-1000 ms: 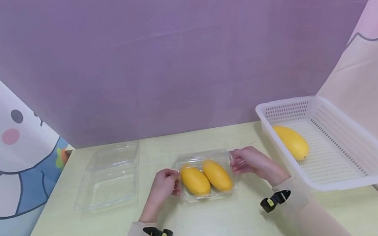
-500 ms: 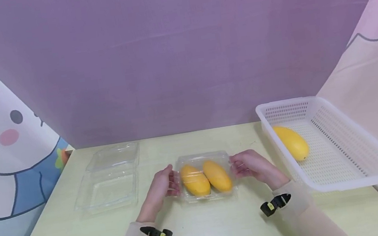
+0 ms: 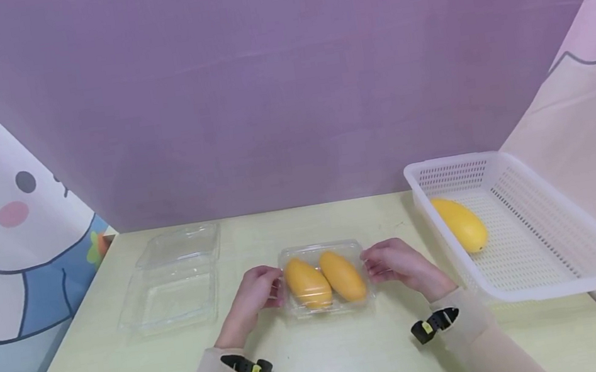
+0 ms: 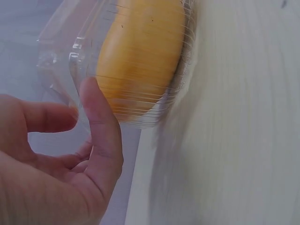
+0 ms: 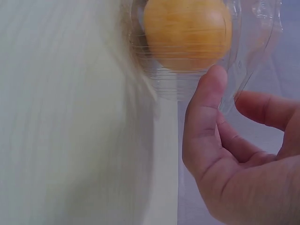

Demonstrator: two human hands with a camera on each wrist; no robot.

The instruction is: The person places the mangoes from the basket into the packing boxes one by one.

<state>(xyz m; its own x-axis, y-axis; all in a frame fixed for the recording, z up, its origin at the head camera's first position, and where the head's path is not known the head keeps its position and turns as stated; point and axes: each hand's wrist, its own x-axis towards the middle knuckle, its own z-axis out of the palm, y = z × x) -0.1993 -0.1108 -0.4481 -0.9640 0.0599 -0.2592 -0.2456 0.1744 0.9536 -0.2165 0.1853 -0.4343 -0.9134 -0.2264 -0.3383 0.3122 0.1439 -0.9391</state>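
Two yellow mangoes (image 3: 308, 283) lie side by side in a clear plastic clamshell box (image 3: 329, 310) at the table's middle, with the lid (image 3: 321, 249) down over them. On the box's left side, my left hand (image 3: 258, 290) pinches the edge between thumb and finger; the left wrist view shows the rim (image 4: 75, 70) between them. Across from it, my right hand (image 3: 400, 264) pinches the right edge in the same way, the thumb (image 5: 213, 86) against the ribbed wall in the right wrist view. Whether the lid is fully latched cannot be told.
An unfilled clear clamshell box (image 3: 175, 286) lies opened out on the left of the table (image 3: 323, 367). To the right stands a white perforated basket (image 3: 547, 287) with one mango (image 3: 460, 225) in it. A purple panel (image 3: 284, 86) rises behind the table.
The lid has come down over the two mangoes. My left fingers straightened at the box's side, then bent again onto its edge. My right hand shifted slightly along the right edge.
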